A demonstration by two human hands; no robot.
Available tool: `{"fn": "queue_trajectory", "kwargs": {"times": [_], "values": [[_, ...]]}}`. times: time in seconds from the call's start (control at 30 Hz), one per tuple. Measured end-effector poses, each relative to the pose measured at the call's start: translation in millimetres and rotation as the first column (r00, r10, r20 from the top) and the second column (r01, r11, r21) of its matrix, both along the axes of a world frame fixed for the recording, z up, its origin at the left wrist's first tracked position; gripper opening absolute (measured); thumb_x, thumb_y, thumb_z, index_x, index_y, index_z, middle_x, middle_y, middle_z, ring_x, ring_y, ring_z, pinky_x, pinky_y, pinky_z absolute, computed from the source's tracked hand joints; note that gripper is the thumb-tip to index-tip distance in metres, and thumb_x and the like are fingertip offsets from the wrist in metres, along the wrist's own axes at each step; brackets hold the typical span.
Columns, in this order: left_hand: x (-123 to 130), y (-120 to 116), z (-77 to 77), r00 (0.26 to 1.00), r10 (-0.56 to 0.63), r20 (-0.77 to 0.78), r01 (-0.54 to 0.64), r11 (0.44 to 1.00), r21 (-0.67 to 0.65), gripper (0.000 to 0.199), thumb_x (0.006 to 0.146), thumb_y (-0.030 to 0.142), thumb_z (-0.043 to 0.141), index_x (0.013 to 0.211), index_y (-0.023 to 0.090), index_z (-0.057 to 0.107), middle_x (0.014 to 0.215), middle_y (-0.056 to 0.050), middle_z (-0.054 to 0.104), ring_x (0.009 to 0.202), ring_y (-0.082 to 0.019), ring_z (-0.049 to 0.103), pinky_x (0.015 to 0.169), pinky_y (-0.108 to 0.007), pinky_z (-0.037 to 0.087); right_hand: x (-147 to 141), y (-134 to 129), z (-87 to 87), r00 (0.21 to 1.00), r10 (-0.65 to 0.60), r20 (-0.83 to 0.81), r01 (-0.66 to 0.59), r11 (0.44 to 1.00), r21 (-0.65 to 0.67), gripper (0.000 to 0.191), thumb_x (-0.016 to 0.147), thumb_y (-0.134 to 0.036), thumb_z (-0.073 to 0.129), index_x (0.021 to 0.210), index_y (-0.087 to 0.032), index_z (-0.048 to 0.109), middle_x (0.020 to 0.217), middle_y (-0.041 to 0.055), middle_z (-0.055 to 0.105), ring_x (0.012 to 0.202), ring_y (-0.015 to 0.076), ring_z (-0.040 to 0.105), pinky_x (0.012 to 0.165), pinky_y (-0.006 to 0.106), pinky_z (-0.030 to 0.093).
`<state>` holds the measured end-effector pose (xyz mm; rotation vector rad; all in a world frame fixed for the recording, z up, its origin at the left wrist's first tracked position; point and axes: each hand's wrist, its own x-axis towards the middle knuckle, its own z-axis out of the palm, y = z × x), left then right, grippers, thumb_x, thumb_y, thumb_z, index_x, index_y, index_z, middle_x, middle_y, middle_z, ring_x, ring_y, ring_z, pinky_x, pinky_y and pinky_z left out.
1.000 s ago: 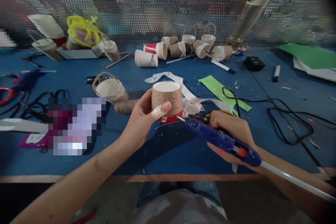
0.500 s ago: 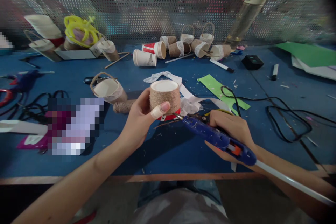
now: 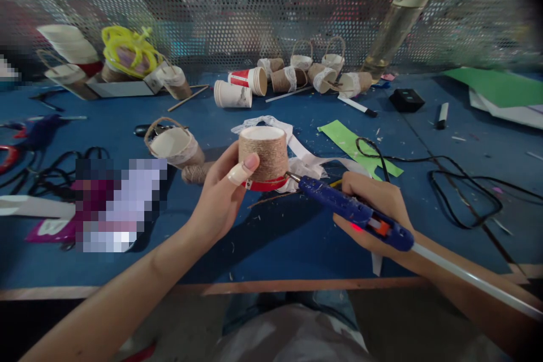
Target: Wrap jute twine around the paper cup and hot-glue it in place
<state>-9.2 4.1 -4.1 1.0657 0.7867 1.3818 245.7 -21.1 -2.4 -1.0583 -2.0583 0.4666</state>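
Note:
My left hand [image 3: 227, 186] is closed round a paper cup [image 3: 263, 155] wrapped in brown twine, held bottom up with a red band showing at its lower rim. A bandage or tape covers the thumb. In my right hand [image 3: 377, 203] is a blue hot glue gun [image 3: 345, 201], a long white glue stick [image 3: 466, 283] sticking out of its rear. Its metal nozzle meets the cup's right side, low down where twine and red band join. Behind the cup lies white lace ribbon [image 3: 301, 150]. A twine roll [image 3: 197, 173] rests left of it, partly behind my hand.
A small handled basket [image 3: 176, 144] stands left of the cup. Along the back are stacked paper cups [image 3: 233, 94], several twine-wrapped baskets [image 3: 288, 79] and a tilted bottle [image 3: 392, 28] against the mesh. Green paper [image 3: 356, 144] and a black cable [image 3: 458, 181] lie at right.
The cup has turned a little and shifted slightly up and left in my left hand. The glue gun's nozzle has moved up to the cup's right side. A red light now shows on the gun.

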Motion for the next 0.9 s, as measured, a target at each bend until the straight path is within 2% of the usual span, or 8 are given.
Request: {"fn": "queue_trajectory", "kwargs": {"times": [0.17, 0.33, 0.5, 0.67, 0.77, 0.9], "values": [[3, -1, 3.9, 0.999, 0.031, -0.008, -0.031, 0.998, -0.062, 0.023, 0.093, 0.038, 0.076, 0.111, 0.025, 0.082, 0.129, -0.007, 0.078, 0.137, -0.034, 0.063, 0.116, -0.045, 0.052, -1, -1, 0.1, 1.0, 0.016, 0.009, -0.016, 1.0, 0.012, 0.035, 0.078, -0.013, 0.066, 0.076, -0.026, 0.034, 0.065, -0.0069, 0.036, 0.053, 0.0119, 0.031, 0.055, 0.03, 0.028], [4, -2, 2.8, 1.0, 0.014, 0.024, -0.012, 0.997, -0.076, 0.027, 0.093, 0.039, 0.075, 0.114, 0.023, 0.082, 0.126, -0.009, 0.079, 0.136, -0.035, 0.064, 0.116, -0.048, 0.053, -1, -2, -1.0, 0.999, 0.038, 0.007, -0.038, 0.999, 0.009, 0.032, 0.078, -0.012, 0.064, 0.077, -0.026, 0.035, 0.067, -0.0065, 0.039, 0.055, 0.0122, 0.034, 0.057, 0.029, 0.028], [2, -1, 1.0, 0.996, 0.033, 0.084, -0.02, 0.988, -0.154, 0.024, 0.094, 0.039, 0.073, 0.11, 0.024, 0.082, 0.118, -0.007, 0.081, 0.134, -0.034, 0.066, 0.11, -0.043, 0.058, 0, 0, -1.5, 0.999, 0.034, 0.021, -0.034, 0.999, 0.01, 0.033, 0.079, -0.013, 0.066, 0.075, -0.026, 0.035, 0.066, -0.0071, 0.037, 0.055, 0.0115, 0.032, 0.056, 0.028, 0.028], [3, 0, 6.5, 0.987, 0.032, 0.157, -0.004, 0.984, -0.176, 0.019, 0.093, 0.035, 0.073, 0.103, 0.021, 0.081, 0.107, -0.006, 0.081, 0.129, -0.03, 0.068, 0.11, -0.041, 0.058, 1, 1, -2.3, 1.0, 0.014, 0.014, -0.014, 1.0, -0.006, 0.034, 0.082, -0.017, 0.066, 0.073, -0.026, 0.034, 0.065, -0.0074, 0.036, 0.054, 0.0108, 0.03, 0.055, 0.028, 0.028], [5, -1, 11.4, 0.981, 0.061, 0.182, -0.021, 0.976, -0.215, 0.015, 0.091, 0.035, 0.073, 0.096, 0.022, 0.08, 0.1, -0.005, 0.081, 0.127, -0.031, 0.069, 0.111, -0.043, 0.058, 2, 3, -3.3, 1.0, 0.009, 0.006, -0.009, 1.0, -0.002, 0.033, 0.083, -0.017, 0.065, 0.074, -0.025, 0.035, 0.065, -0.007, 0.037, 0.054, 0.0105, 0.032, 0.055, 0.028, 0.029], [8, 0, 11.8, 0.98, 0.118, 0.162, -0.073, 0.963, -0.261, 0.011, 0.091, 0.033, 0.072, 0.092, 0.025, 0.08, 0.101, -0.004, 0.081, 0.131, -0.032, 0.066, 0.11, -0.044, 0.058, 1, 4, -2.9, 0.999, 0.038, -0.003, -0.038, 0.999, 0.003, 0.033, 0.082, -0.017, 0.065, 0.074, -0.025, 0.034, 0.065, -0.0071, 0.037, 0.054, 0.0098, 0.033, 0.054, 0.027, 0.028]]}}
